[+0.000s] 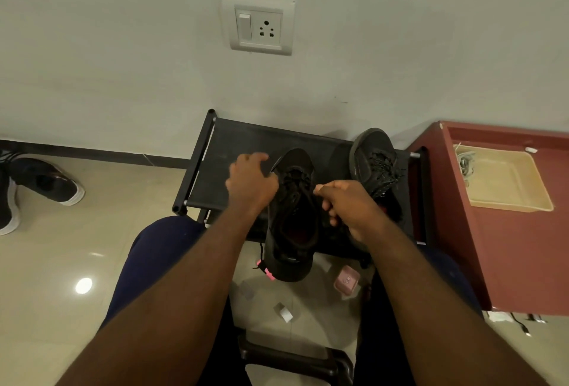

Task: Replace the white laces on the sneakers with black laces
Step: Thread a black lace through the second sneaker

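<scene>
A black sneaker point(292, 219) lies on the black shoe rack point(234, 145), heel toward me and hanging over the rack's front edge. Black laces point(295, 179) run through its upper eyelets. My left hand point(251, 184) grips the sneaker's left side near the toe. My right hand point(348, 204) sits at the right side of the opening, its finger and thumb pinching what looks like a lace end. A second black sneaker point(374, 161) with black laces rests on the rack's right end. White laces point(465, 162) lie in a beige tray point(508, 198).
The tray sits on a maroon cabinet point(505, 262) at the right. Another pair of dark shoes point(40, 185) stands on the tiled floor at left. A pink box point(347, 279) and small grey scraps lie on the floor below the rack. A wall socket point(260, 28) is above.
</scene>
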The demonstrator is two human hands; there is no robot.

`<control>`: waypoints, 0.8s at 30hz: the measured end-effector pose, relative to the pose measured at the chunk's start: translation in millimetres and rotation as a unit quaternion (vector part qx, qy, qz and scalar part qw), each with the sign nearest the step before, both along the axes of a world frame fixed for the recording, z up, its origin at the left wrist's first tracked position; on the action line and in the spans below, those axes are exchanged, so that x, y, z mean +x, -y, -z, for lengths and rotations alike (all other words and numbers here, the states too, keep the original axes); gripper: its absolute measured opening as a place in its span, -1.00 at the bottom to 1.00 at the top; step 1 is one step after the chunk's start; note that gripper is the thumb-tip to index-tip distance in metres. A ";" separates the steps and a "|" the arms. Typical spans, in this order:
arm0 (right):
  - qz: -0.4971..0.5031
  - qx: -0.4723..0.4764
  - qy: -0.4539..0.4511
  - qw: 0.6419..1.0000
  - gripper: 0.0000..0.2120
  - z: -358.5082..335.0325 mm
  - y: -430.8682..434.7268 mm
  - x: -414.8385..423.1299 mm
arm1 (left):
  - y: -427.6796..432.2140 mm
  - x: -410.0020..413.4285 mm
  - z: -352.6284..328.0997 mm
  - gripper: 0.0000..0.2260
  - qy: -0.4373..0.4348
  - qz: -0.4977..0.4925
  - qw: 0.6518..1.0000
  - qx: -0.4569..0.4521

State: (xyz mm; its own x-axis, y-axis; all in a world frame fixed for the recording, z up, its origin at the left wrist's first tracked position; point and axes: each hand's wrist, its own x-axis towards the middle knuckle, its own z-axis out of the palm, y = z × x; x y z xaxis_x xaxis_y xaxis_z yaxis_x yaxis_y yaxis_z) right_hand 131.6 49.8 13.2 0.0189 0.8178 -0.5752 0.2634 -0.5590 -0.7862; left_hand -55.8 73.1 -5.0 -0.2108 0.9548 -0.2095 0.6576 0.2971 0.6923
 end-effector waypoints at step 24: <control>-0.090 0.028 -0.037 0.995 -0.65 -60.3 39.3 -10.7 | 21.2 14.3 -57.3 -0.85 0.602 -0.019 0.771 -0.205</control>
State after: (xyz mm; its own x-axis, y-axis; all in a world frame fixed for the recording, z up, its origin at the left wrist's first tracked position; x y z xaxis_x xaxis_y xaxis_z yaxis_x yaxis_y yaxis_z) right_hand 120.9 10.4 73.5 -0.1706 0.8356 -0.5222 0.2951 -0.4623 -0.8362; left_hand -41.6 51.9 52.3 0.3464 0.7537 -0.5586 -0.4035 0.6572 0.6366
